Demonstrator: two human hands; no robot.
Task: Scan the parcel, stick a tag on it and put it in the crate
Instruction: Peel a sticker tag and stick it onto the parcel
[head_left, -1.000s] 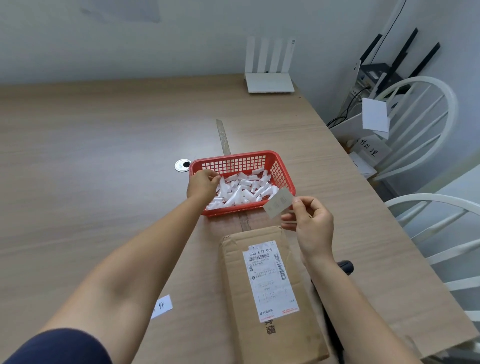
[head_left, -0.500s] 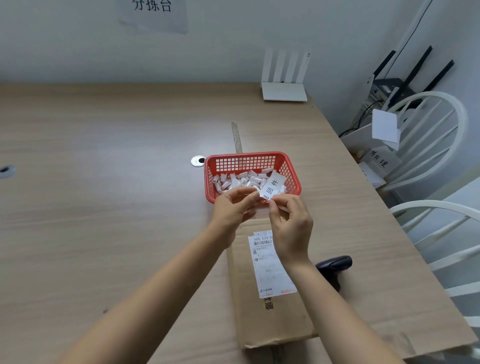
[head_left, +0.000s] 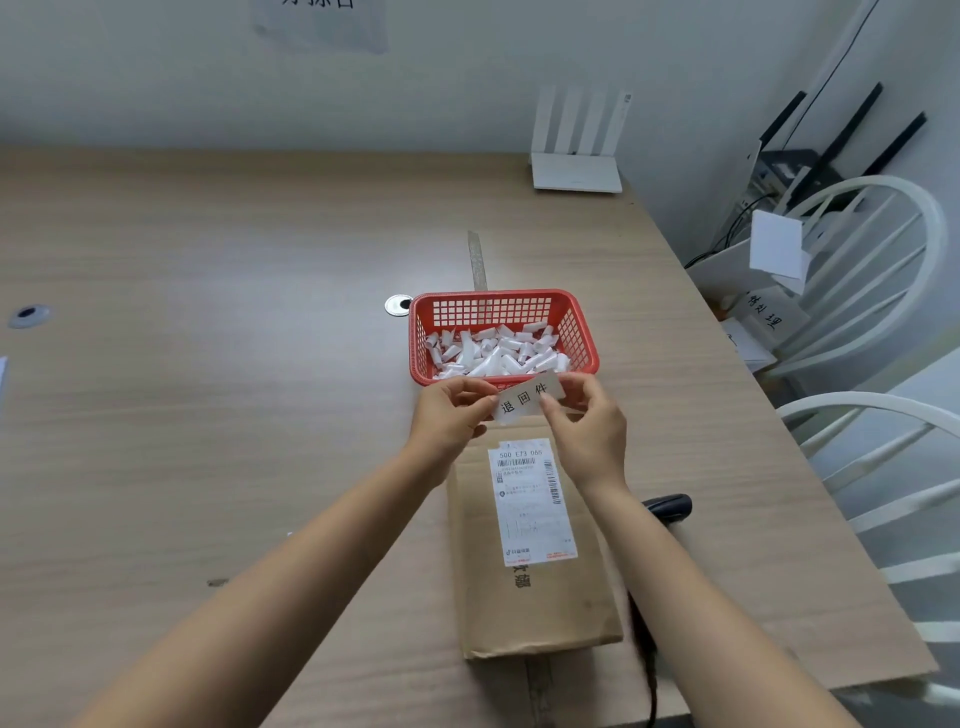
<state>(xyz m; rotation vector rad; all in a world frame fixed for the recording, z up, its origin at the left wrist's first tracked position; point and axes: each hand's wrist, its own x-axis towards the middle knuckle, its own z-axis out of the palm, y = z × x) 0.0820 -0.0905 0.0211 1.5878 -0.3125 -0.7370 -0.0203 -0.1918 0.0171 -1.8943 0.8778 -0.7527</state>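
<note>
A flat brown cardboard parcel (head_left: 535, 597) lies on the wooden table in front of me, a white shipping label (head_left: 531, 501) with barcodes on its top. Above its far end I hold a small white tag (head_left: 525, 399) printed with three black characters. My left hand (head_left: 451, 415) pinches the tag's left end and my right hand (head_left: 589, 421) pinches its right end. A black barcode scanner (head_left: 667, 506) lies on the table just right of the parcel, partly hidden by my right forearm.
A red plastic basket (head_left: 576, 327) with several white paper tags stands just beyond my hands. A white router (head_left: 576, 174) sits at the table's far edge. White chairs (head_left: 878, 291) and boxes crowd the right side. Round cable grommets (head_left: 399, 304) are set in the tabletop.
My left hand left the red basket and joined my right hand on the tag. The tag now faces me, held flat between both hands above the parcel's far end.
</note>
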